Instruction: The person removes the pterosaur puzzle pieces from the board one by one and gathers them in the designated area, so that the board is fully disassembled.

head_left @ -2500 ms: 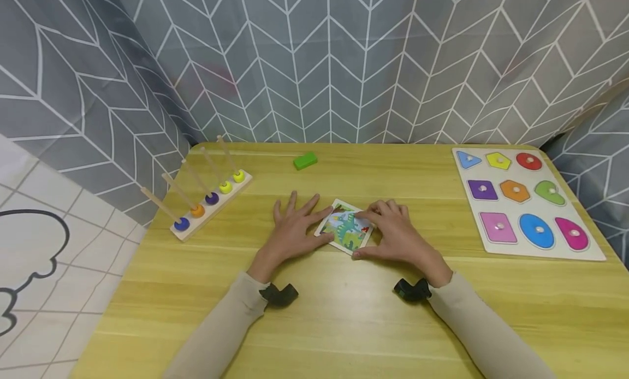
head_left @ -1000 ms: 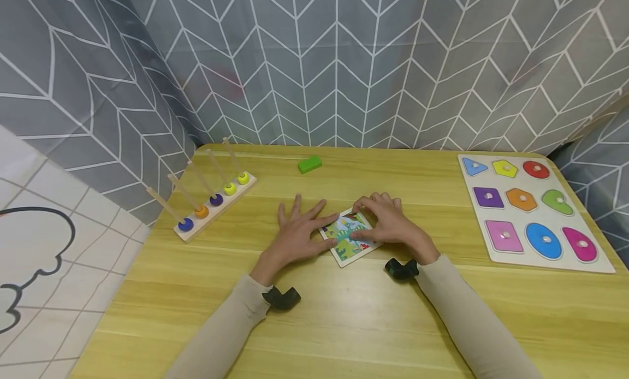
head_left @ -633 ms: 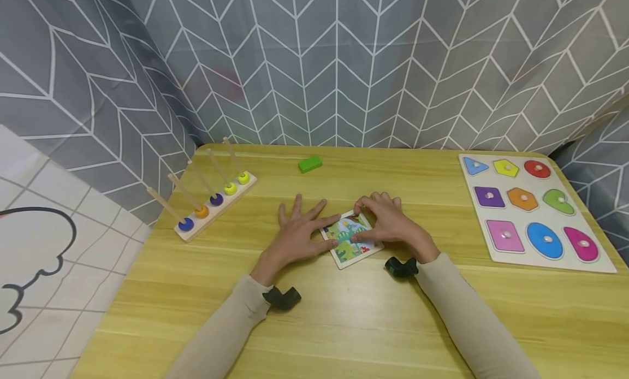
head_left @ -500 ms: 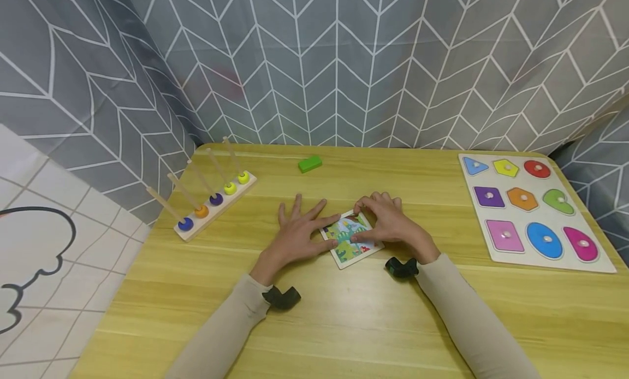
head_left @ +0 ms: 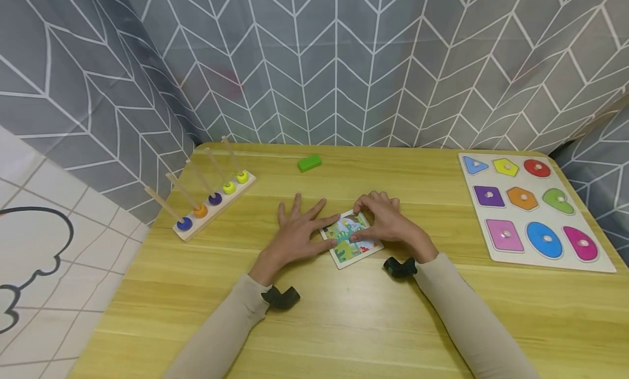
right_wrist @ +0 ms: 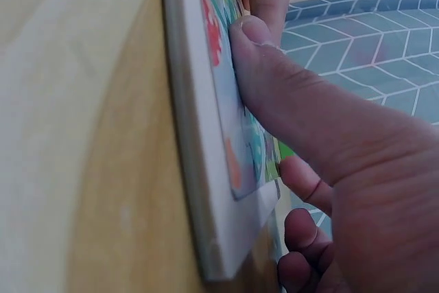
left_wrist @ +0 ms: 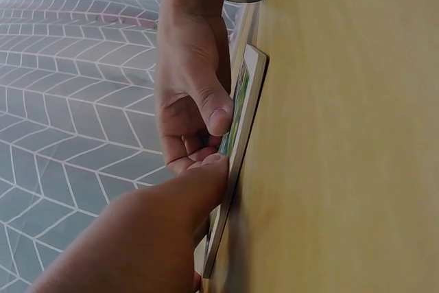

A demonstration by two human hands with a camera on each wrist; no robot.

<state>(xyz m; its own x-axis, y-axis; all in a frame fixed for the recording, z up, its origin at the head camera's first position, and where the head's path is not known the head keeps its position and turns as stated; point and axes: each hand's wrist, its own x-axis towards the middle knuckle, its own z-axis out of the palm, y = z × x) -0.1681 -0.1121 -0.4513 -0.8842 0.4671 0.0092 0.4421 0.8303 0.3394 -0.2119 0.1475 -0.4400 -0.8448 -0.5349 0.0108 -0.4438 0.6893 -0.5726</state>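
A small square jigsaw puzzle (head_left: 346, 252) with a green dinosaur picture and a pale frame lies tilted on the table between the hands. My left hand (head_left: 294, 238) has its fingers spread; its index finger and thumb reach onto the puzzle's left side. On the other side, my right hand (head_left: 388, 220) holds the puzzle with its index finger bent at the far edge and its thumb on the picture. The right wrist view shows that thumb (right_wrist: 274, 77) pressed to the picture beside the pale frame (right_wrist: 195, 101). Both thumbs hide parts of the picture.
A wooden peg rack (head_left: 216, 209) with coloured rings stands at the left. A green block (head_left: 309, 163) lies near the back edge. At the right is a white shape board (head_left: 535, 215) with knobbed pieces. A patterned curtain (head_left: 334, 67) hangs behind the table (head_left: 344, 335).
Since the oldest frame, the puzzle has turned clockwise, and the right thumb has moved from its near edge onto the picture. Over the last half second the hands have barely moved.
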